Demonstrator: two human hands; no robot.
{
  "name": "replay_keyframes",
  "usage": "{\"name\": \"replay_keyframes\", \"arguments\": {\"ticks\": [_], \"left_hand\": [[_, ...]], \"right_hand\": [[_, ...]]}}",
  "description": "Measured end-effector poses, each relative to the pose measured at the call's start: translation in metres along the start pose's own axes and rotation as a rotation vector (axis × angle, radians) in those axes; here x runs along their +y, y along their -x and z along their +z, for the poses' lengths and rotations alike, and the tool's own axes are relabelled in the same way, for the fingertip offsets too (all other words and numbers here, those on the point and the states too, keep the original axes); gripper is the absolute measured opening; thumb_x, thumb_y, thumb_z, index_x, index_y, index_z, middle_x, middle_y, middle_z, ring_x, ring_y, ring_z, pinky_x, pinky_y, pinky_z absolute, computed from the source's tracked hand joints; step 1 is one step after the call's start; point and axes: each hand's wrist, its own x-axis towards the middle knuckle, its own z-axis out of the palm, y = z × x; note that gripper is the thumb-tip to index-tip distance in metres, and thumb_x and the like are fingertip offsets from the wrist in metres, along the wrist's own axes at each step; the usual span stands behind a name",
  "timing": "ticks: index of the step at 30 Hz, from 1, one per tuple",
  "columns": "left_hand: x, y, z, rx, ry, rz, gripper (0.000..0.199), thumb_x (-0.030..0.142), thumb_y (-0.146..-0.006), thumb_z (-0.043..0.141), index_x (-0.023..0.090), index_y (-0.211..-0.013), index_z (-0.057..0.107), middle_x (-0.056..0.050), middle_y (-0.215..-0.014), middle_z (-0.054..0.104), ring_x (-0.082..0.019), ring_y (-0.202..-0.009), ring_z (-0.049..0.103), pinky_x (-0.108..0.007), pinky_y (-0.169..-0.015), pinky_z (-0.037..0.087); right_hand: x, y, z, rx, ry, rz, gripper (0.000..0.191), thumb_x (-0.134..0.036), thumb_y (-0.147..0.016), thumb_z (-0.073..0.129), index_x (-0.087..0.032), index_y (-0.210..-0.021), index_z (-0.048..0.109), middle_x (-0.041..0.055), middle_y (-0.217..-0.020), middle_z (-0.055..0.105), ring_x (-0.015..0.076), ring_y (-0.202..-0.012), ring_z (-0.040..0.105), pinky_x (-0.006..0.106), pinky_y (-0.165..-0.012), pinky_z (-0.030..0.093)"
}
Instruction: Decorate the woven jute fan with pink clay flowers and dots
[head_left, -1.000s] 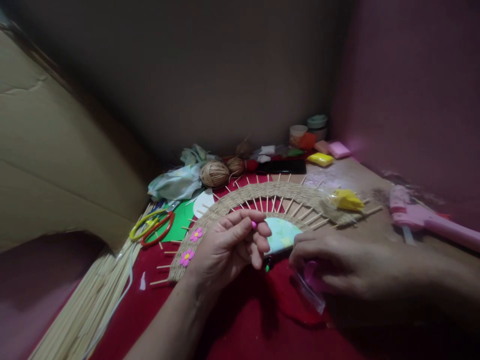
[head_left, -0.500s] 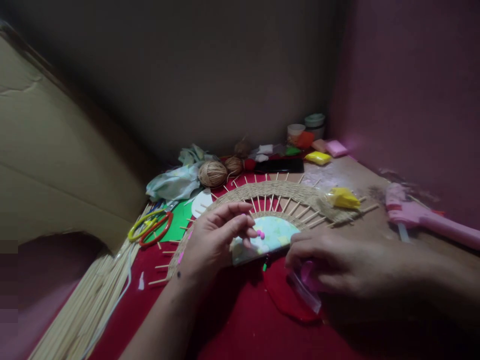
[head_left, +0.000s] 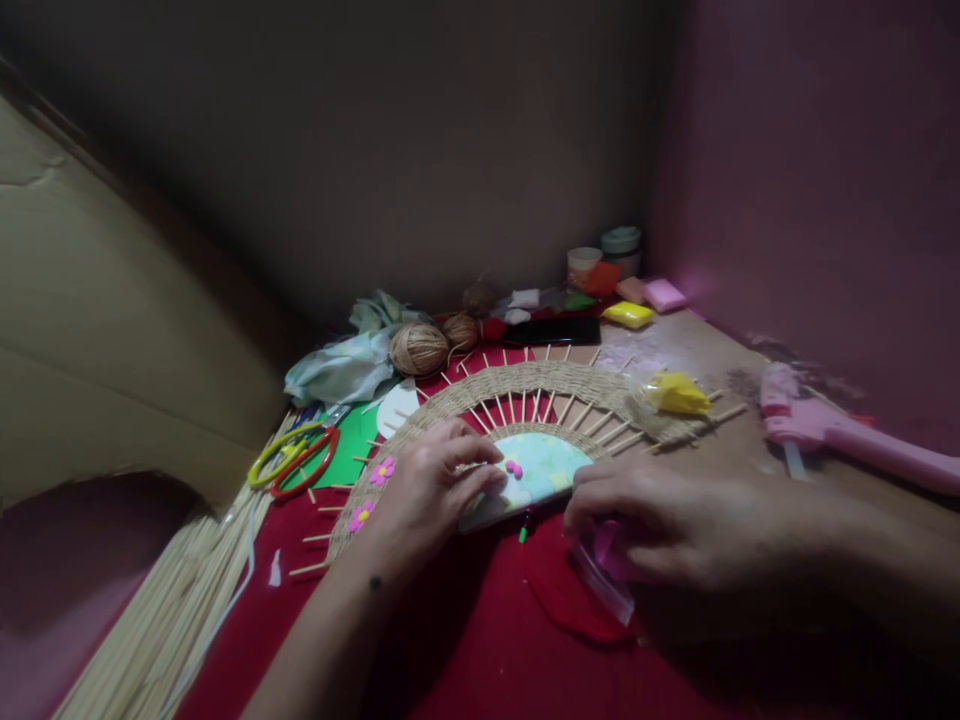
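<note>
A half-round woven fan of thin sticks and twine lies before me, with a pastel half-circle base. Small pink balls rest on that base. My left hand is closed in a pinch at the base's left part, just beside the balls; what its fingertips hold is hidden. Two pink flowers with yellow centres show on the woven band by my left wrist. At the right, my right hand is wrapped round a clear packet of pink clay, above a red round piece.
Orange and yellow scissors lie at the left near a bundle of sticks. Twine balls, a black phone and several clay packets line the back. A pink glue gun lies at the right.
My left hand has lowered onto the base and its fingers have drawn together. The right hand keeps its hold on the packet. The whole view has shifted slightly.
</note>
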Motion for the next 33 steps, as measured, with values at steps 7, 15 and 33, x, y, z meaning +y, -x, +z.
{"name": "replay_keyframes", "arguments": {"ticks": [7, 15, 33], "left_hand": [[0.0059, 0.0033, 0.0041, -0.041, -0.111, 0.028, 0.006, 0.023, -0.08, 0.063, 0.02, -0.075, 0.064, -0.002, -0.082, 0.058, -0.018, -0.081, 0.051, -0.03, -0.07, 0.038], [0.0077, 0.0035, 0.0023, -0.104, -0.076, -0.023, 0.003, 0.023, -0.08, 0.063, 0.02, -0.08, 0.064, -0.002, -0.085, 0.058, -0.018, -0.081, 0.05, -0.029, -0.069, 0.038], [0.0065, 0.0018, 0.0002, -0.079, -0.088, -0.037, 0.011, 0.018, -0.081, 0.06, 0.02, -0.08, 0.07, -0.005, -0.083, 0.062, -0.019, -0.081, 0.055, -0.03, -0.071, 0.041]], "right_hand": [[0.0002, 0.0001, -0.0007, 0.004, 0.012, -0.012, 0.036, -0.004, -0.069, 0.051, -0.018, -0.1, 0.063, 0.0042, -0.097, 0.063, 0.019, -0.09, 0.056, 0.029, -0.077, 0.044], [0.0016, -0.0008, -0.0001, -0.001, -0.011, 0.004, 0.037, -0.004, -0.069, 0.05, -0.019, -0.1, 0.063, 0.0036, -0.098, 0.062, 0.0182, -0.091, 0.056, 0.028, -0.079, 0.043], [0.0026, 0.0002, -0.0001, 0.003, 0.001, 0.003, 0.037, -0.004, -0.068, 0.05, -0.02, -0.099, 0.063, 0.0033, -0.098, 0.062, 0.0188, -0.092, 0.055, 0.029, -0.079, 0.044]]}}
